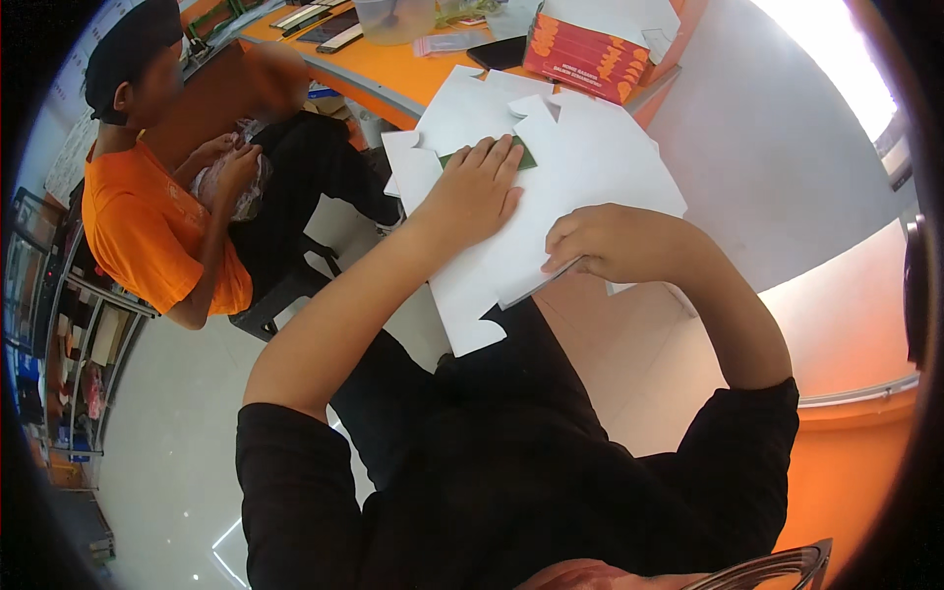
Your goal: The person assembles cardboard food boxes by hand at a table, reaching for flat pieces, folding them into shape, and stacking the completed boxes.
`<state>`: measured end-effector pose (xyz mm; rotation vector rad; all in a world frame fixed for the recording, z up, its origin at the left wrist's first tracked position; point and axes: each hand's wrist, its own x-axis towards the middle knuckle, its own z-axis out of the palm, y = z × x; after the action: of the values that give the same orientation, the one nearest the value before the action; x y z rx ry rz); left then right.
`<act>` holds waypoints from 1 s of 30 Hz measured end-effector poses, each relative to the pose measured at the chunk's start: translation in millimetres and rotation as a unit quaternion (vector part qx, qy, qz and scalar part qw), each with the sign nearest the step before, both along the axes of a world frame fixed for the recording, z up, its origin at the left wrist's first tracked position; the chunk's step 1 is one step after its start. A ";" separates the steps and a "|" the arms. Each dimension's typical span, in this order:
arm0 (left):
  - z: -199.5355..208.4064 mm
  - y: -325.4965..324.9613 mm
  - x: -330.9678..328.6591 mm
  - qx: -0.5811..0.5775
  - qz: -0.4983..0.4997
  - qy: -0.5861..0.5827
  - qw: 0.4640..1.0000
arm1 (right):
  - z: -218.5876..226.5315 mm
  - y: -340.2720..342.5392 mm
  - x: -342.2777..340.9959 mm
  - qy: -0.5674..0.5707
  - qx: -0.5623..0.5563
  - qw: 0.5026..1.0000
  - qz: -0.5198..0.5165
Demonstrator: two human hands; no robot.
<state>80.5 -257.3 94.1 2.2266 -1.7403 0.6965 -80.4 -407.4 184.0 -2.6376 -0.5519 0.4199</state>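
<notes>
While the left hand (pixel 479 195) lies palm down on the white sheet (pixel 615 157), the right hand (pixel 612 244) is clamped on its near edge, right of the left one. Left forearm comes in from lower left and runs up and to the right; fingers extended, close together, pointing away from the body, thumb lying off to the right. It's spread flat, not gripping; can't tell how hard it presses. Right elbow is out wide, forearm bends inward, fingers curled and pointing left. Right thumb mostly hidden.

Sheet is above the lap, far side up by the worktop (pixel 369 87), close to the red box (pixel 587 57). Can't tell if it rests on the worktop. Layers overlap, so its overall long axis is unclear. One notched tab points back toward the body at lower left, another points left; a small flap sticks up near the middle. Green piece (pixel 528 157) sits on the sheet, partly under the left fingers; its long axis runs roughly left-right, across those fingers.

On the worktop: black phone (pixel 498 53) left of the red box, clear tub (pixel 395 20) further left. Seated co-worker (pixel 147 211) at left, orange shirt, holds a clear bag (pixel 234 179) in both hands.
</notes>
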 end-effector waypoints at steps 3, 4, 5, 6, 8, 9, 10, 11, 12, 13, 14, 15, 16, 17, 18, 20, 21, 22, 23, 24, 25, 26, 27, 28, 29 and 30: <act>-5.2 3.1 -4.1 -0.042 -0.010 0.019 0.999 | -4.2 -5.2 5.4 -0.017 -0.006 1.000 0.015; -5.4 4.3 -4.1 -0.045 -0.016 0.028 0.998 | -1.3 -5.2 6.5 0.003 -0.024 1.000 -0.011; -5.8 5.2 -4.6 -0.048 -0.021 0.037 0.998 | 2.1 -4.3 8.3 0.022 -0.041 0.998 -0.036; -7.2 5.8 -4.6 -0.047 -0.017 0.038 0.998 | 7.3 -2.3 11.9 0.023 -0.040 0.998 -0.032; -10.4 9.6 -4.7 -0.059 -0.014 0.068 0.996 | 15.3 1.6 20.9 0.074 -0.029 0.993 -0.084; -4.1 12.3 -4.5 -0.060 -0.012 0.064 0.996 | 14.9 -1.9 23.4 0.070 -0.029 0.994 -0.082; 2.5 16.6 -3.6 -0.041 -0.046 0.115 0.991 | 12.4 -8.7 24.8 0.062 -0.011 0.997 -0.048; 9.5 22.4 -2.0 -0.022 -0.079 0.166 0.983 | 11.9 -14.1 25.8 0.054 0.007 0.998 -0.014; 24.9 33.1 -0.2 -0.017 -0.114 0.237 0.965 | 14.3 -18.3 25.9 0.050 0.007 0.999 -0.009; 38.1 52.3 3.9 -0.015 -0.108 0.235 0.966 | 16.4 -21.0 27.7 0.030 0.060 0.997 -0.029; 48.4 71.6 6.0 -0.015 -0.206 0.325 0.923 | 17.4 -25.9 26.7 0.009 0.111 0.992 -0.054; 56.1 80.6 3.8 -0.013 -0.303 0.411 0.860 | 13.5 -35.3 24.5 0.007 0.113 0.992 -0.060; 67.6 88.7 -12.4 -0.022 -0.281 0.364 0.888 | 8.4 -43.7 21.4 -0.060 0.089 0.992 -0.070; 67.7 95.3 -27.6 -0.025 -0.270 0.340 0.901 | 5.3 -45.6 18.0 -0.128 0.064 0.987 -0.079; 65.5 99.0 -42.0 -0.028 -0.261 0.316 0.912 | 0.3 -44.0 14.2 -0.128 0.067 0.986 -0.084; 46.0 97.1 -65.7 -0.039 -0.146 0.157 0.976 | -8.4 -30.6 7.9 -0.178 0.059 0.977 -0.097; 34.9 94.6 -67.5 -0.040 -0.145 0.161 0.975 | -11.8 -23.5 3.4 -0.173 0.058 0.978 -0.097; 24.5 91.8 -68.5 -0.088 -0.135 0.115 0.980 | -14.3 -13.7 -0.1 -0.206 0.033 0.974 -0.090; 16.4 89.1 -71.0 -0.136 -0.124 0.069 0.980 | -15.8 -6.3 -1.5 -0.239 0.007 0.967 -0.084; 16.7 84.7 -76.1 -0.148 -0.109 0.060 0.981 | -17.4 -3.2 -2.7 -0.234 0.008 0.968 -0.089; 13.3 83.1 -77.1 -0.146 -0.114 0.065 0.981 | -18.5 -0.7 -4.2 -0.233 -0.004 0.968 -0.098; 9.8 82.0 -77.6 -0.144 -0.109 0.071 0.981 | -20.4 1.7 -6.0 -0.231 -0.016 0.967 -0.107; 6.8 81.1 -76.4 -0.142 -0.103 0.075 0.982 | -22.2 4.3 -6.5 -0.228 -0.016 0.967 -0.113; 1.0 80.5 -73.9 -0.140 -0.108 0.079 0.981 | -24.5 7.0 -7.2 -0.243 -0.036 0.962 -0.118; -7.6 80.5 -70.5 -0.158 -0.116 0.061 0.979 | -27.6 10.3 -7.7 -0.258 -0.056 0.957 -0.123; -10.3 80.3 -68.5 -0.177 -0.124 0.039 0.976 | -29.0 14.8 -8.4 -0.257 -0.055 0.956 -0.128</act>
<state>12.0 -177.0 83.8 1.7437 -1.6633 0.7779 -88.7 -392.7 155.0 -2.8771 -0.3309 -0.3351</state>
